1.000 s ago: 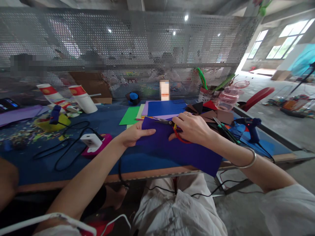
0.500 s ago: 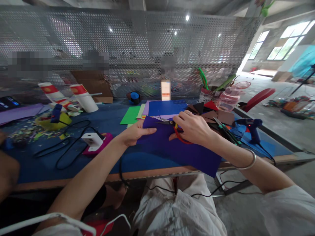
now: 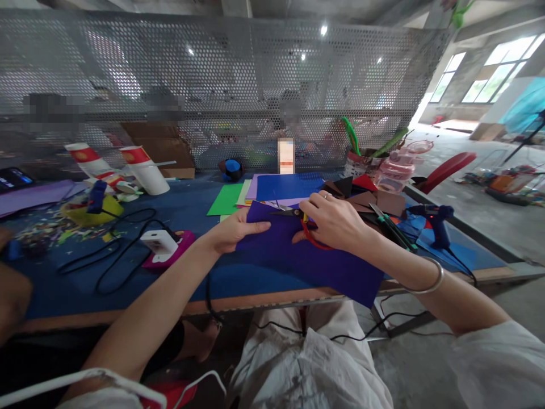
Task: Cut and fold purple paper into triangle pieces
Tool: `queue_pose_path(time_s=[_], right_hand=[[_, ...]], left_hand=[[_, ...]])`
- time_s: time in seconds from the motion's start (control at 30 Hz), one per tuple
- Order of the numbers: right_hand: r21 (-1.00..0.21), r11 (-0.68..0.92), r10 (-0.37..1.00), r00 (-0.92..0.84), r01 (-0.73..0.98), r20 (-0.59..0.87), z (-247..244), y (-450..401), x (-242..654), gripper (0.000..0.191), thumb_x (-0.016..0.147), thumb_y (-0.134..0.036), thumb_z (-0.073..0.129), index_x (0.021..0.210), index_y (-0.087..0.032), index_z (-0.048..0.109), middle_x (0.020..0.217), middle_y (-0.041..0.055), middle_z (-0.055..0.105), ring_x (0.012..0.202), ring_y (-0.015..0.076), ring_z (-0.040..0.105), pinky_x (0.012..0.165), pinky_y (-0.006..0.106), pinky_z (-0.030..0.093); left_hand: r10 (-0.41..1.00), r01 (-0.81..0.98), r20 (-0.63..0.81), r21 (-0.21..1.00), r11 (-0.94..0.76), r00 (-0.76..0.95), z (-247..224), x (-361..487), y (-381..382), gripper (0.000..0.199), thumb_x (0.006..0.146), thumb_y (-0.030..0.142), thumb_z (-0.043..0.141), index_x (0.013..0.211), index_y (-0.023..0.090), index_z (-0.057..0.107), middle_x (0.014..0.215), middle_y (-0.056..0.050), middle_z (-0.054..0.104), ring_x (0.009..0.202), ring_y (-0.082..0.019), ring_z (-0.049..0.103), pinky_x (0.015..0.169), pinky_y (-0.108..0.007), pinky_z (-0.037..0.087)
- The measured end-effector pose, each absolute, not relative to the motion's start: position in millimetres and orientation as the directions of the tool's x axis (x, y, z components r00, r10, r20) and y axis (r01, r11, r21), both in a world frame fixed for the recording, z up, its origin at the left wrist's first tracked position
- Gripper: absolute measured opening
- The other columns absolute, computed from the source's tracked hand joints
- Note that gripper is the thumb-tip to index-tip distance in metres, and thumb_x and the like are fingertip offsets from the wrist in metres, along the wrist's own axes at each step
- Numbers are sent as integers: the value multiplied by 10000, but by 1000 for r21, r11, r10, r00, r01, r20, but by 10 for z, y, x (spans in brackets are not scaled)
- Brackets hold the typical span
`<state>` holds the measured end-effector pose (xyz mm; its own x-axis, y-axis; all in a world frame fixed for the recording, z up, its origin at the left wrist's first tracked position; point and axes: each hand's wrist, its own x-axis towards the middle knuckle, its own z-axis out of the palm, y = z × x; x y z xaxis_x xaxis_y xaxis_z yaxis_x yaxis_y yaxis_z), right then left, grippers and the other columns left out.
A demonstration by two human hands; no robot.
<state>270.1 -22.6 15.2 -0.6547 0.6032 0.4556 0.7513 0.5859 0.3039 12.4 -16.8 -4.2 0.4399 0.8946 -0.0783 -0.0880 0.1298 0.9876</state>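
Observation:
A large dark purple sheet of paper [image 3: 336,270] hangs slanted over the table's front edge. My left hand [image 3: 236,230] pinches its upper left corner, thumb on top. In my right hand [image 3: 336,221] is a pair of scissors [image 3: 313,234] with red-orange handles, my fingers closed round the loops. The dark blades lie across the paper's upper edge and point left toward my left thumb. Just behind the paper rests a stack of coloured sheets [image 3: 289,186], blue on top, with a green sheet [image 3: 225,200] to its left.
To the right lie brown offcuts [image 3: 390,203], a green-edged cutter [image 3: 394,227] and a blue glue gun [image 3: 440,224]. Left are a white adapter [image 3: 159,244], looped black cable, a yellow bowl [image 3: 91,211] and paper cups [image 3: 145,170]. Another person's arm [image 3: 12,295] shows at far left.
Both hands, the scissors and the purple paper look almost unmoved. A thin strip at the blades stands slightly more upright. The other person's arm at far left has shifted slightly.

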Motion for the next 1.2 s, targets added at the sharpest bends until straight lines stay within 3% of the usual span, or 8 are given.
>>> queue_pose_path(time_s=[0.43, 0.97, 1.2], right_hand=[[323, 561, 641, -647, 762, 412, 161, -242, 2697, 555, 962, -674, 629, 1122, -149, 710, 1008, 133, 718, 965, 267, 638, 586, 312, 221], [335, 577, 623, -666, 745, 410, 120, -207, 2708, 560, 967, -671, 629, 1073, -130, 730, 896, 124, 731, 816, 231, 643, 588, 308, 214], [336, 576, 643, -667, 745, 377, 138, -216, 2716, 521, 995, -637, 607, 1038, -132, 730, 861, 114, 730, 802, 226, 657, 588, 302, 202]], left_hand=[[896, -77, -91, 988, 137, 434, -55, 129, -172, 615, 595, 388, 1015, 1124, 168, 791, 948, -84, 833, 776, -226, 791, 746, -326, 664], [893, -109, -112, 978, 176, 436, -68, 141, -165, 509, 566, 337, 1031, 986, 173, 797, 894, -56, 828, 724, -199, 775, 693, -295, 652], [898, -91, -126, 980, 179, 421, -83, 131, -165, 559, 560, 353, 1034, 1028, 168, 790, 919, -66, 829, 736, -201, 778, 706, -300, 654]])
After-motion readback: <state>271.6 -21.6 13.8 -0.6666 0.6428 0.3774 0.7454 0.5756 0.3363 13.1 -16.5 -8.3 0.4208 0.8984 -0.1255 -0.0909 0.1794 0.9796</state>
